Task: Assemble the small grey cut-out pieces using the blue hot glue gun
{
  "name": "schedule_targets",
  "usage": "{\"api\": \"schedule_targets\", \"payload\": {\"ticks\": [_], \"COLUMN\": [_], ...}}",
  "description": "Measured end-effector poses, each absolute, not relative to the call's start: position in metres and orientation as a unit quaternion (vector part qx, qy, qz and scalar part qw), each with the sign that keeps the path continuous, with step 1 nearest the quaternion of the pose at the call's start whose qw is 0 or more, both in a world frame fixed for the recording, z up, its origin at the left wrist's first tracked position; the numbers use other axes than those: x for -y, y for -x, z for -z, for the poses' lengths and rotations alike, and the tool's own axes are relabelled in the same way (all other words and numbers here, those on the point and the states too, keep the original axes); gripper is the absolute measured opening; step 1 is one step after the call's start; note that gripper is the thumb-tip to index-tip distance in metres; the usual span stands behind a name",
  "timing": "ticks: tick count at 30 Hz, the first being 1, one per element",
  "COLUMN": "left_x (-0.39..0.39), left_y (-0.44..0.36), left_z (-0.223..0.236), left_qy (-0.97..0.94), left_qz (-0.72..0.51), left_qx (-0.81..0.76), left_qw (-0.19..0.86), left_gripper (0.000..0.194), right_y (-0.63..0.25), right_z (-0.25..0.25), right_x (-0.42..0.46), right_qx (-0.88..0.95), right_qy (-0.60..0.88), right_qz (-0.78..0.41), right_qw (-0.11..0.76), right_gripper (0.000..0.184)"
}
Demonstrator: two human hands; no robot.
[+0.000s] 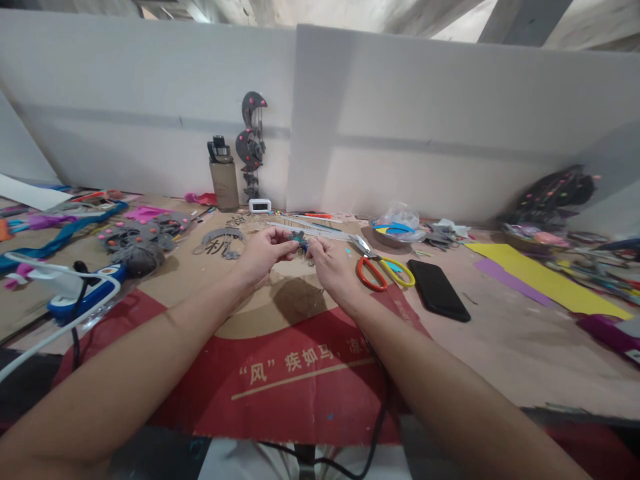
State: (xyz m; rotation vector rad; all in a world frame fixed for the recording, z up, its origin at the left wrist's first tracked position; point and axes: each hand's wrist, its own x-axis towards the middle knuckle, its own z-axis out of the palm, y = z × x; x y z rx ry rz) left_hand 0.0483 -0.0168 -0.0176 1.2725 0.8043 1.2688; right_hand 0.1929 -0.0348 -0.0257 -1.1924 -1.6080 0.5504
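Note:
Between both hands, just above the cardboard, is a small dark grey and blue-teal craft piece. My left hand pinches its left side with thumb and fingertips. On the other side, my right hand grips it between thumb and forefinger. Much of the piece is covered by the fingers, so its exact kind does not show. Right of my right hand lie scissors with one red and one yellow handle. Grey cut-out shapes, one like a written character, lie left of my left hand.
A black phone lies beside the scissors. Behind stand a water bottle, a small digital clock and a bowl. A blue power strip with a white cable is at left. Yellow sheet lies right.

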Motion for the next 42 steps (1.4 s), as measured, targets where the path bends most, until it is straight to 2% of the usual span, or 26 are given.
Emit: {"api": "schedule_targets", "payload": {"ticks": [14,25,31,42], "left_x": [0.0248,0.0228,0.0219,0.0221], "left_y": [-0.0513,-0.0514,-0.0509,-0.0512], "left_z": [0.0128,0.0171,0.0196,0.0203], "left_qy": [-0.55,-0.584,-0.613,-0.637], "left_qz": [-0.507,-0.492,-0.461,-0.433], "left_qx": [-0.319,-0.329,-0.359,-0.378], "left_qw": [0.582,0.556,0.531,0.514], "left_gripper": [0.018,0.017,0.012,0.013], "right_y": [-0.1925,-0.1922,-0.1926,-0.1954], "right_z": [0.0281,0.0289,0.0292,0.0293], "right_x": [0.0338,0.0341,0.035,0.0365], "right_qx": [0.674,0.655,0.661,0.698], "right_qy": [0.448,0.464,0.476,0.495], "right_qz": [-0.271,-0.317,-0.295,-0.226], "right_qw": [0.521,0.504,0.5,0.465], "right_gripper": [0.046,0.057,0.057,0.057]}}
